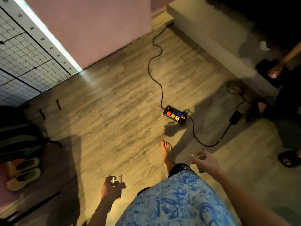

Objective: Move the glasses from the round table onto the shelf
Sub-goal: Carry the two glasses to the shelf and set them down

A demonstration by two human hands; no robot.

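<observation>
Left hand (pixel 110 188) is gripping a clear, round drinking glass (pixel 116 179) low at near left over the wood-look plank floor (pixel 114 103). Right hand (pixel 206 162) is wrapping around a second clear glass (pixel 200 156) at near right, with a black power strip with coloured sockets (pixel 175 114) lying farther off.

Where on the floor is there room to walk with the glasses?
Bare wood floor runs wide between the slippers on the left and the power strip. Rightward it is crowded: black cables and another person's sandalled foot.
</observation>
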